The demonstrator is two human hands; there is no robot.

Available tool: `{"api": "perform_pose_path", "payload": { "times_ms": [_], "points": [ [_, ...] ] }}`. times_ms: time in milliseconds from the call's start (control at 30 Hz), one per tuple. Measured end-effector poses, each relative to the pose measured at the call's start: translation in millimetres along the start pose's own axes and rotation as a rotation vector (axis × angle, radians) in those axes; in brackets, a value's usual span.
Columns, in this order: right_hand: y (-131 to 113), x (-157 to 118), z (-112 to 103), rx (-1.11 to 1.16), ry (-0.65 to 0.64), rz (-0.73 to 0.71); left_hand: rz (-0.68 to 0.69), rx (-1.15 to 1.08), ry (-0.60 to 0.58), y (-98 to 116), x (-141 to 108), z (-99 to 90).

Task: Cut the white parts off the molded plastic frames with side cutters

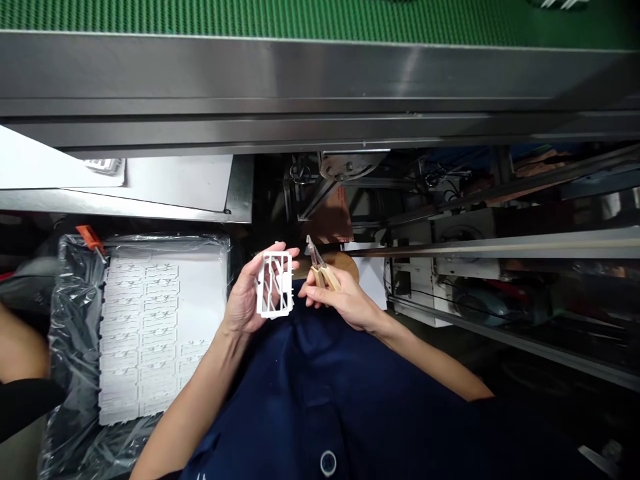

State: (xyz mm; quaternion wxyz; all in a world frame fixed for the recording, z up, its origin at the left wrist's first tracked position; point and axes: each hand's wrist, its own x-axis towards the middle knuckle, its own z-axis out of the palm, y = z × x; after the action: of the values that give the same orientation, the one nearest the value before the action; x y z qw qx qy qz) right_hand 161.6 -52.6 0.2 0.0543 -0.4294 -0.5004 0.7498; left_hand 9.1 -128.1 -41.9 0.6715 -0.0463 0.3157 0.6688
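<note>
A white plastic frame (287,283) with several thin bars inside is held in my left hand (243,300), the fingers wrapped behind its left and top edges. To the right of it, my right hand (345,297) grips pliers (319,264) by their light tan handles. The metal jaws point up and slightly left, apart from the frame. Both hands are in front of my dark blue shirt.
At the left, a plastic-lined bin (75,333) holds rows of white parts (160,320), with an orange-handled tool (90,238) on its rim. A green conveyor (250,20) with a metal edge crosses ahead. Metal rails (500,247) run at the right. Another person's arm (20,347) shows far left.
</note>
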Motion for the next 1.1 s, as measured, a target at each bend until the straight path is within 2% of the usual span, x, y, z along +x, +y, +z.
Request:
{"api": "perform_pose_path", "payload": {
  "times_ms": [300,567,767,1000,1100],
  "points": [
    [6,0,10,-0.048,-0.054,-0.077,0.016,-0.026,-0.022,-3,2,-5.0],
    [5,0,16,-0.127,0.025,-0.134,0.023,-0.042,-0.015,-4,3,-4.7],
    [11,1,20,0.027,0.010,-0.143,0.032,-0.027,-0.015,-3,4,-6.0],
    [14,8,13,0.088,0.151,-0.218,0.089,-0.006,-0.016,-2,6,1.3],
    [6,6,5,-0.019,0.207,-0.290,0.090,0.000,0.015,0,7,2.7]
  ]
}}
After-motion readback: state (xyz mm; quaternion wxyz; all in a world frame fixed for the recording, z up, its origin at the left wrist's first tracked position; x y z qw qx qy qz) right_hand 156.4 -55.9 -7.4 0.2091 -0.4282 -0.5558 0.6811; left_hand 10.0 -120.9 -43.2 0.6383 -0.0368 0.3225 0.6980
